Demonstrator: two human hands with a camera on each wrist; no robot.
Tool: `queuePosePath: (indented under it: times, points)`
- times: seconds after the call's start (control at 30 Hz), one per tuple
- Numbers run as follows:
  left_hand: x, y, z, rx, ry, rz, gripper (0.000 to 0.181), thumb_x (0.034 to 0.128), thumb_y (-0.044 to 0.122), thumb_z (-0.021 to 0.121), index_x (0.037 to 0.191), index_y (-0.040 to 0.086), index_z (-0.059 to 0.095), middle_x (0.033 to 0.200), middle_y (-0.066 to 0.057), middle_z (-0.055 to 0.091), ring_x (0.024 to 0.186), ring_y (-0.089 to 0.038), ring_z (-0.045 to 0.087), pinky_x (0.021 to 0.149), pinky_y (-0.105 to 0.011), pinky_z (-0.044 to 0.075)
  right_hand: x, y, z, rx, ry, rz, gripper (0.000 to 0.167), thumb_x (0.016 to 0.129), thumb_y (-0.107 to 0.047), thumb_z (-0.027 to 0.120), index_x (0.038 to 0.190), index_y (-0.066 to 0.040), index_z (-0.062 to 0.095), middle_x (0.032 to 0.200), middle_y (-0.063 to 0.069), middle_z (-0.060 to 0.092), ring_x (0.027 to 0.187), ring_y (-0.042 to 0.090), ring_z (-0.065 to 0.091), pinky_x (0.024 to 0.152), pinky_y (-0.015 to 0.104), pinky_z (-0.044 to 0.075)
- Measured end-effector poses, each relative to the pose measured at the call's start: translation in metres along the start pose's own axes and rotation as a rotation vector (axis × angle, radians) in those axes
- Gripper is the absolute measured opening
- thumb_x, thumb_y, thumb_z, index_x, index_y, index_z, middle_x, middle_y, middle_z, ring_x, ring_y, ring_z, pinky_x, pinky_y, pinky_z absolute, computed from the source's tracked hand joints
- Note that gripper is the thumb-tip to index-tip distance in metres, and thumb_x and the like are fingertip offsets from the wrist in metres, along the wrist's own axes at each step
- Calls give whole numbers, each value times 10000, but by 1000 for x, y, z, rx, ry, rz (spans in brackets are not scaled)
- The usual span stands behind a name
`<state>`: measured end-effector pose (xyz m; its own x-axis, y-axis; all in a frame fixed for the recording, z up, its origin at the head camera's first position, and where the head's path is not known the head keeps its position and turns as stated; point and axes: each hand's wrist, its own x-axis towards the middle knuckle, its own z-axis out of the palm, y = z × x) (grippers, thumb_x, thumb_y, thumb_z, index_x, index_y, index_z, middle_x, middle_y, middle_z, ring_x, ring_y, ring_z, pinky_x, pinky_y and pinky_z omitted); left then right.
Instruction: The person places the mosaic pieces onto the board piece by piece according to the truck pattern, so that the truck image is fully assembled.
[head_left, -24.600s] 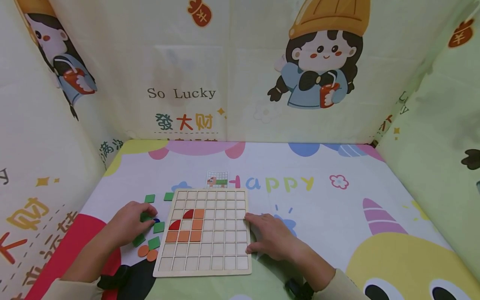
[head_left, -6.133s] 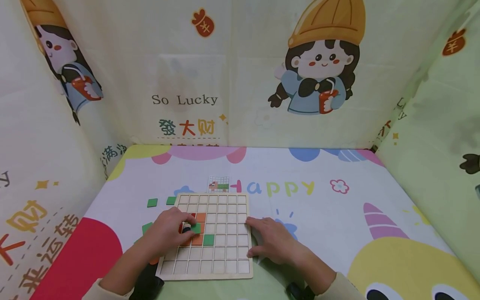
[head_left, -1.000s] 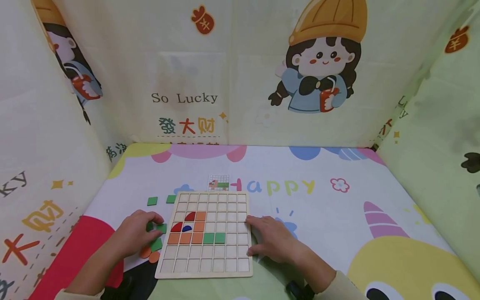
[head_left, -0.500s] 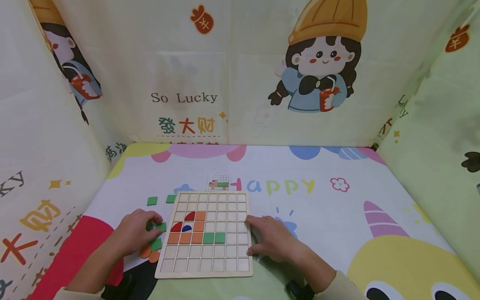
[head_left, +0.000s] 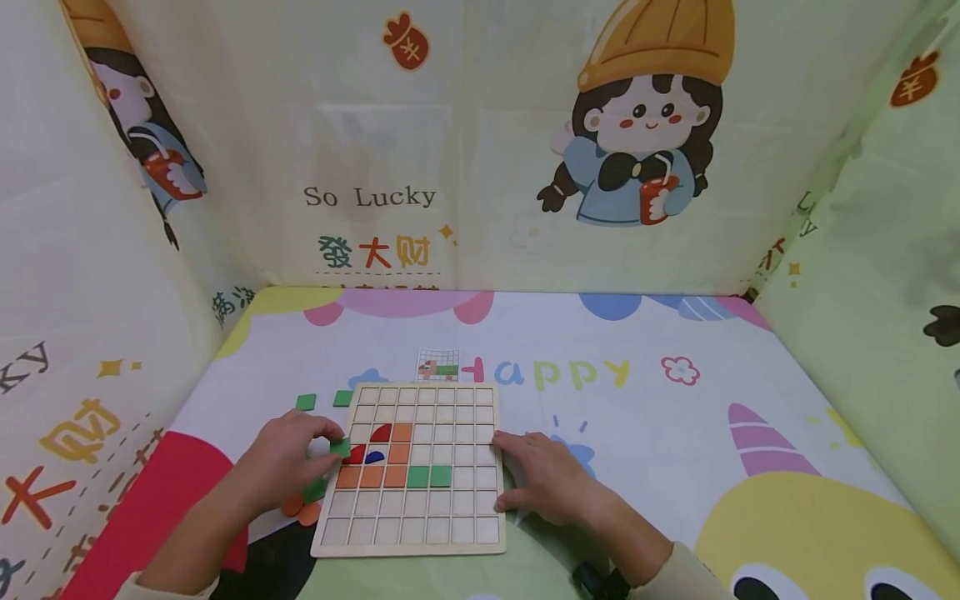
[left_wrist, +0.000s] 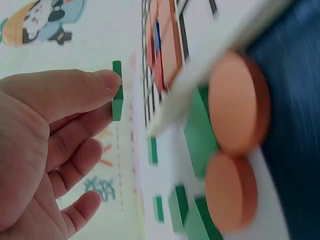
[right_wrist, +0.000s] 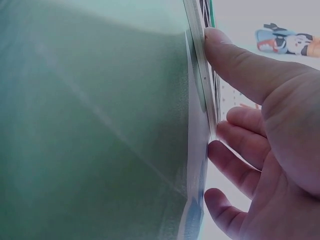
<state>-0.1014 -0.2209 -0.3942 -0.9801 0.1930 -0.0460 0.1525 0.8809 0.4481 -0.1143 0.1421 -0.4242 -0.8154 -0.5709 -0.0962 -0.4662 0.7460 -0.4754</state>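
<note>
A green square tile (head_left: 341,448) is pinched on edge between the thumb and a finger of my left hand (head_left: 288,458), raised over the left edge of the wooden grid board (head_left: 405,554). In the left wrist view this green tile (left_wrist: 117,90) is clear of the table. On the board lie orange square tiles (head_left: 395,476), red quarter-round tiles (head_left: 382,432), a blue half-round piece (head_left: 374,457) and two green tiles (head_left: 429,477) side by side. My right hand (head_left: 551,479) rests against the board's right edge, its fingertips touching the rim and its fingers loosely spread.
Loose green tiles (head_left: 306,402) lie left of the board, some partly hidden by my left hand. Two orange round pieces (left_wrist: 237,102) sit near its lower left edge. Behind the board lies a small picture card (head_left: 438,365). Printed cloth walls (head_left: 487,250) enclose the table.
Over the last half second my left hand has lifted a green tile from the loose ones and brought it right, over the board's edge. The right hand keeps its place.
</note>
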Motion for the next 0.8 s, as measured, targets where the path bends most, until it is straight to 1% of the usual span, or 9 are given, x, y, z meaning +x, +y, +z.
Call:
queuePosePath:
  times: [0.07,0.17,0.2,0.33,0.43,0.5,0.57,0.7,0.8]
  points:
    - [1,7,2,20,3,37,297,743,197,892,1000,141,753,977,-12,671,976,-270,555,707,-392,573,0,0,0,0,0,1,772,783,-377,838,1430,-113,510,1438,64,550,1262,330,509,994,552,409]
    - [3,18,4,41,0,62,275,740,217,894,971,170,751,977,3,678,977,-252,560,757,-436,561,0,0,0,3,-1,1,771,782,-376,838,1429,-112,510,1442,65,547,1266,333,506,996,554,408]
    - [4,21,5,44,-4,59,273,735,224,896,962,181,751,976,4,675,976,-246,559,761,-429,561,0,0,0,4,-1,1,771,782,-376,838,1429,-112,511,1442,66,547,1267,334,506,996,555,407]
    - [7,34,8,43,-15,88,271,730,237,897,947,193,741,952,28,658,941,-208,546,762,-389,537,0,0,0,6,1,2,766,781,-372,842,1424,-117,513,1430,66,556,1257,332,513,991,554,410]
    - [10,42,11,41,-11,139,233,758,214,876,941,185,736,913,60,652,907,-182,535,770,-382,499,0,0,-1,7,3,1,765,782,-371,842,1424,-118,513,1424,66,561,1250,328,517,987,552,412]
    - [12,47,14,37,-12,159,191,785,204,853,934,191,734,901,87,646,905,-166,530,791,-386,483,0,0,-1,10,3,-1,765,782,-372,842,1424,-116,514,1424,67,562,1247,329,518,985,553,412]
    - [14,51,15,27,-22,170,164,804,199,837,933,188,736,889,102,645,888,-158,522,793,-392,471,0,-1,-1,14,5,-2,765,782,-371,842,1423,-113,515,1423,69,563,1245,329,519,983,554,412]
    - [18,59,19,2,-48,158,159,812,208,831,944,199,743,892,116,632,864,-137,502,777,-366,467,0,0,0,13,9,-3,765,780,-372,843,1422,-114,517,1413,67,571,1237,325,523,982,553,414]
    - [20,64,21,1,-48,187,138,820,190,820,932,197,739,886,115,624,852,-131,497,770,-364,462,0,0,0,10,7,-1,767,782,-375,842,1426,-115,515,1416,63,569,1242,322,522,986,553,413]
